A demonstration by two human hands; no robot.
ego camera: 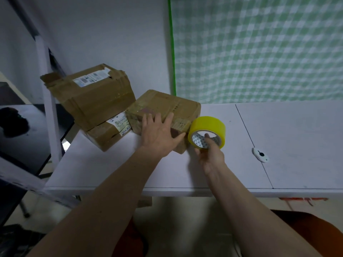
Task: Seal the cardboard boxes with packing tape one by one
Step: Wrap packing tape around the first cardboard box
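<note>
Three brown cardboard boxes stand on the white table [287, 127]. The nearest box [167, 106] lies flat at the middle, and my left hand [159, 134] presses on its near side with straight, spread fingers. To its left a large box [96, 95] with a white label sits on top of a lower box [105, 134]. Just right of the nearest box, my right hand [209, 153] grips a roll of yellow packing tape [207, 130], a finger hooked through its core. The roll is upright, touching or very close to the box corner.
A small white cutter [260, 154] lies on the table to the right, near the seam between two tabletops. A green checked cloth [259, 49] hangs behind. A white frame post [48, 101] and a black surface [24, 130] stand at the left.
</note>
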